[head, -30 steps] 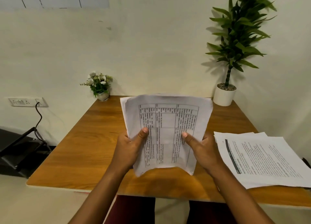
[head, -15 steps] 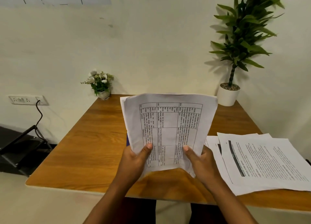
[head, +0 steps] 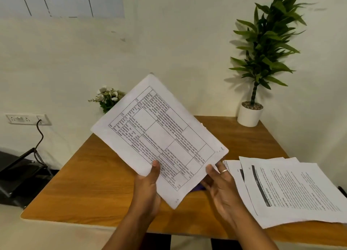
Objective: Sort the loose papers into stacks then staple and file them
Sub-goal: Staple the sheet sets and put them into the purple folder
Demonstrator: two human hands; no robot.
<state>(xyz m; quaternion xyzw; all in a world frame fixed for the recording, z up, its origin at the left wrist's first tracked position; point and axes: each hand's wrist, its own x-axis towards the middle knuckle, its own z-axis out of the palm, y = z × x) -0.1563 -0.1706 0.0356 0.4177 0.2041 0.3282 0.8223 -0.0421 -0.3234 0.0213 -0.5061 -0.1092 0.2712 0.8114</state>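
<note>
The left hand (head: 148,186) pinches the tabulated sheaf (head: 159,137), thumb on top, holding it tilted in the air just beside the flat stack (head: 293,189) on the tabletop (head: 90,184), apparently for reading and classification, while the right hand (head: 221,184) hovers loose-fingered at the sheaf's lower edge.

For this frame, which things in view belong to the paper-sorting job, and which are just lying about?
Job: printed sheets gripped by the left hand; open right hand beside them; paper pile on the desk.
Lying about: potted plant; small flower pot; wall socket with cable.
</note>
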